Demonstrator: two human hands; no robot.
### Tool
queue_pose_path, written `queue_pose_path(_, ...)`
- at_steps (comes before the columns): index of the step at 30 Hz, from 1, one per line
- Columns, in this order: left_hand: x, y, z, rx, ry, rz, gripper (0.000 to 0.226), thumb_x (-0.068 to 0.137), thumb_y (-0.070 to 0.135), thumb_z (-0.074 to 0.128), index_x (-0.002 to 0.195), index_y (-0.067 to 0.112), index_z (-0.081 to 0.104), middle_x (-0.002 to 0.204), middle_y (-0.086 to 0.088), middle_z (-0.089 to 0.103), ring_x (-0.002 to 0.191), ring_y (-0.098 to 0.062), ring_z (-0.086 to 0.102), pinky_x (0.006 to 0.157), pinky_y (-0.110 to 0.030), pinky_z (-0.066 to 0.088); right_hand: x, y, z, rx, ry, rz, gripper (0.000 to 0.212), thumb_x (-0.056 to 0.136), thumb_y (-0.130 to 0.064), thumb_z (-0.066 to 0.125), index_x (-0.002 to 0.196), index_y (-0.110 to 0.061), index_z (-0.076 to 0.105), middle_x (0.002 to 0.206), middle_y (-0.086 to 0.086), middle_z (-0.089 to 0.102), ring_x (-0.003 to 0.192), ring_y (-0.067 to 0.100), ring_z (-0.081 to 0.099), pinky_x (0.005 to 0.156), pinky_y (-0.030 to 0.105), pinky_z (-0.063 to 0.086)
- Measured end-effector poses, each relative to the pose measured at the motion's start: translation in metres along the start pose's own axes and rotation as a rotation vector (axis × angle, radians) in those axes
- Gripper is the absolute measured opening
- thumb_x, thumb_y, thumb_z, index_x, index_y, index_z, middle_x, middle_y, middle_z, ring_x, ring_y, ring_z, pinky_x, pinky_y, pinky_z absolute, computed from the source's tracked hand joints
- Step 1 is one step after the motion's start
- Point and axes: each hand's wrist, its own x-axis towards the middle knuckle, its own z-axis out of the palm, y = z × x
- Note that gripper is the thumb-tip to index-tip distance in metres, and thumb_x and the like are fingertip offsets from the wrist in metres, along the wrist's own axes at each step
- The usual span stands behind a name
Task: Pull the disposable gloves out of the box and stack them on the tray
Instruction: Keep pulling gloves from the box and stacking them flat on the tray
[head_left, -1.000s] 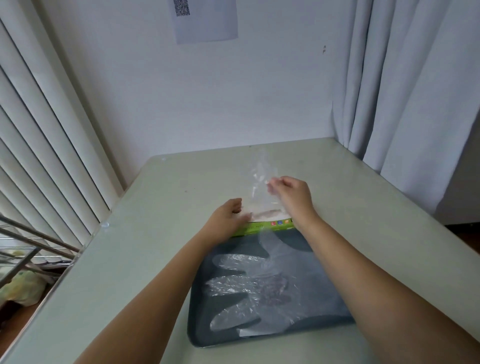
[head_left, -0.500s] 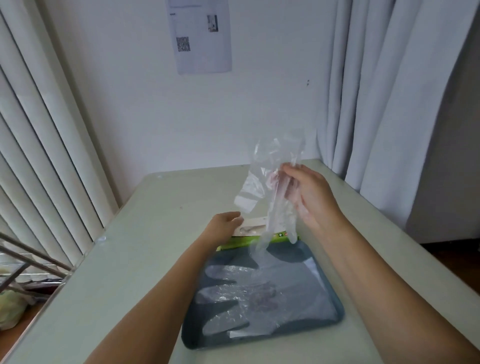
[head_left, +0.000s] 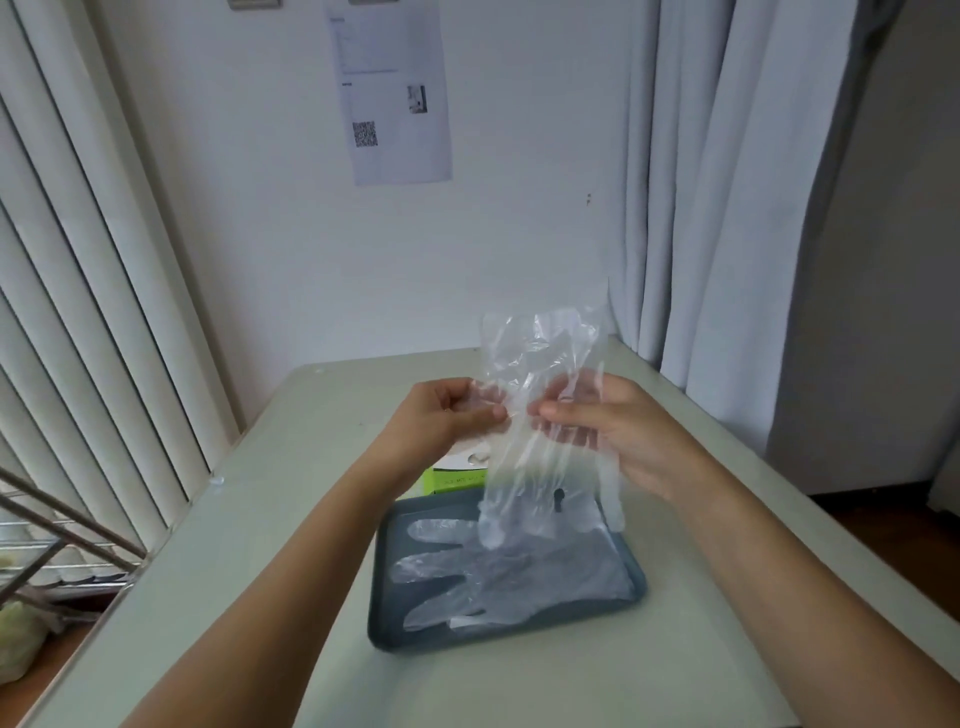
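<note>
Head view: a clear glove (head_left: 540, 415) hangs in the air above the dark tray (head_left: 382, 603) (gloves already lie flat there), pinched by left hand (head_left: 447, 415) and right hand (head_left: 618, 436); green box (head_left: 452, 475) beyond.

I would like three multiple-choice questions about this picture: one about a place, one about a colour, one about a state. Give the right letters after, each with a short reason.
1. Where is the box?
A) behind the tray
B) inside the tray
C) under the tray

2. Which colour is the tray?
A) red
B) dark blue-grey
C) yellow

3. The raised glove is
A) tucked in the box
B) flat on the tray
C) held by both hands

Answers:
1 A, its green side shows at the tray's far rim.
2 B, its rim and bare bottom are dark blue-grey.
3 C, the left hand and right hand both pinch it in the air.
</note>
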Motion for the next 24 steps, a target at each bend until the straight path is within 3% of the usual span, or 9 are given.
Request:
queue_pose_path(2, -0.006, 0.012, -0.007, 0.136, -0.054, 0.023, 0.013, 0.083, 0.005, 0.071, 0.095, 0.01, 0.071, 0.087, -0.008, 0.075, 0.081, -0.014, 0.071, 0.084, -0.025, 0.054, -0.009, -0.012, -0.011, -0.063, -0.041, 0.016, 0.052, 0.064, -0.027, 0.078, 0.104, 0.001, 0.062, 0.103, 0.014, 0.072, 0.097, 0.027, 0.068, 0.091, 0.039, 0.051)
queue_pose_path(3, -0.009, 0.019, -0.011, 0.228, -0.108, 0.032, 0.013, 0.083, 0.007, 0.072, 0.095, 0.012, 0.072, 0.087, -0.007, 0.075, 0.082, -0.015, 0.071, 0.084, -0.024, 0.054, -0.012, -0.02, -0.016, -0.091, -0.049, 0.008, 0.052, 0.066, -0.031, 0.075, 0.105, 0.001, 0.063, 0.103, 0.012, 0.072, 0.1, 0.028, 0.067, 0.092, 0.038, 0.05)
queue_pose_path(7, -0.015, 0.036, -0.023, 0.435, -0.297, 0.023, 0.011, 0.086, 0.011, 0.07, 0.097, 0.01, 0.073, 0.08, -0.004, 0.074, 0.074, -0.015, 0.07, 0.084, -0.031, 0.057, -0.024, -0.049, -0.028, -0.319, -0.105, -0.025, 0.033, 0.082, -0.031, 0.067, 0.104, -0.007, 0.068, 0.097, 0.012, 0.072, 0.093, 0.019, 0.068, 0.082, 0.026, 0.052)
queue_pose_path(9, -0.017, 0.041, -0.025, 0.491, -0.323, 0.021, 0.012, 0.086, 0.013, 0.069, 0.098, 0.009, 0.073, 0.082, -0.004, 0.074, 0.074, -0.014, 0.069, 0.087, -0.035, 0.056, -0.025, -0.056, -0.023, -0.468, -0.159, 0.009, 0.029, 0.081, -0.026, 0.071, 0.106, -0.012, 0.068, 0.096, 0.01, 0.073, 0.09, 0.018, 0.069, 0.081, 0.025, 0.053)
queue_pose_path(11, -0.018, 0.041, -0.025, 0.498, -0.337, 0.018, 0.012, 0.087, 0.014, 0.068, 0.097, 0.01, 0.073, 0.082, -0.003, 0.074, 0.073, -0.013, 0.069, 0.085, -0.034, 0.055, -0.024, -0.055, -0.011, -0.516, -0.179, 0.037, 0.028, 0.079, -0.021, 0.075, 0.104, -0.013, 0.068, 0.086, 0.009, 0.074, 0.075, 0.013, 0.069, 0.07, 0.018, 0.055)
queue_pose_path(13, -0.02, 0.041, -0.022, 0.458, -0.337, 0.018, 0.013, 0.087, 0.018, 0.068, 0.097, 0.011, 0.073, 0.079, -0.001, 0.073, 0.072, -0.013, 0.069, 0.08, -0.028, 0.057, -0.024, -0.05, 0.0, -0.486, -0.132, 0.023, 0.018, 0.08, -0.013, 0.075, 0.096, -0.009, 0.069, 0.072, 0.004, 0.071, 0.061, 0.008, 0.065, 0.059, 0.014, 0.051)
queue_pose_path(16, -0.022, 0.034, -0.024, 0.315, -0.304, -0.068, 0.031, 0.077, 0.032, 0.07, 0.101, 0.012, 0.07, 0.083, -0.004, 0.073, 0.076, -0.016, 0.07, 0.077, -0.024, 0.057, -0.019, -0.039, 0.002, -0.375, -0.038, -0.003, 0.002, 0.084, -0.007, 0.069, 0.085, -0.006, 0.069, 0.064, 0.002, 0.066, 0.053, 0.007, 0.061, 0.057, 0.017, 0.052)
queue_pose_path(20, -0.025, 0.009, -0.04, 0.252, -0.387, -0.259, 0.027, 0.077, 0.026, 0.067, 0.092, 0.005, 0.068, 0.079, -0.002, 0.072, 0.075, -0.013, 0.068, 0.075, -0.021, 0.055, -0.015, -0.024, -0.009, -0.131, 0.065, 0.045, 0.006, 0.088, -0.007, 0.064, 0.082, -0.007, 0.066, 0.059, 0.001, 0.065, 0.051, 0.007, 0.061, 0.053, 0.016, 0.05)
queue_pose_path(24, -0.023, -0.017, -0.049, -0.045, -0.329, -0.408, 0.024, 0.081, 0.019, 0.063, 0.094, -0.001, 0.067, 0.092, -0.012, 0.071, 0.081, -0.019, 0.069, 0.074, -0.024, 0.056, -0.011, -0.006, -0.018, 0.04, 0.148, 0.17, 0.009, 0.089, -0.004, 0.062, 0.08, -0.006, 0.064, 0.059, 0.003, 0.069, 0.051, 0.007, 0.064, 0.048, 0.016, 0.05)
